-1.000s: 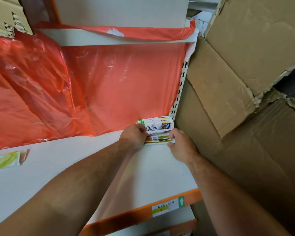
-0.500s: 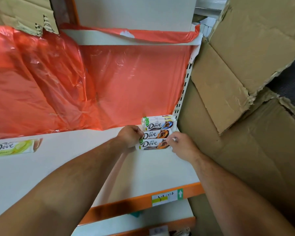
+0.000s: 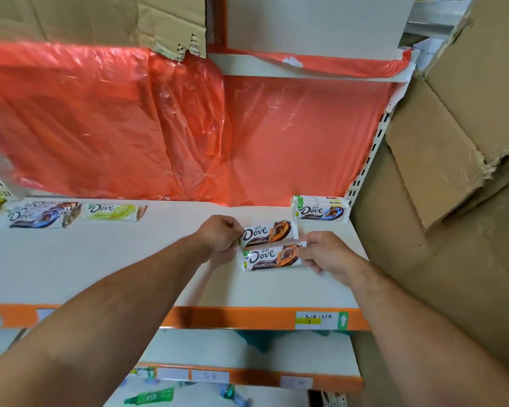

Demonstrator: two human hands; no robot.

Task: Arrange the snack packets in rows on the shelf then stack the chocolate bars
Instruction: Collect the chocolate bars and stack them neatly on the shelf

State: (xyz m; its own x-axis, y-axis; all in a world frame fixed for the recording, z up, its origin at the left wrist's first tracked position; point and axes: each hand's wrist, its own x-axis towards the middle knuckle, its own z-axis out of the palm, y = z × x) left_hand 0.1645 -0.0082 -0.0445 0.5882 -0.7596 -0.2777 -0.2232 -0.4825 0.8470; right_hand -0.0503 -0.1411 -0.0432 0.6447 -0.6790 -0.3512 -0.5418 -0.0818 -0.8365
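Stacking, I judge: my left hand pinches the upper bar, right hand the lower bar; next, onto the stack at one o'clock.

A white shelf runs across in front of me, its front edge orange, with a paper label bearing a green arrow. Crinkled orange-red plastic sheeting hangs over the back wall. A slotted white upright stands at the right, beside stacked, torn cardboard boxes. More torn cardboard sits above, and a lower shelf shows beneath.
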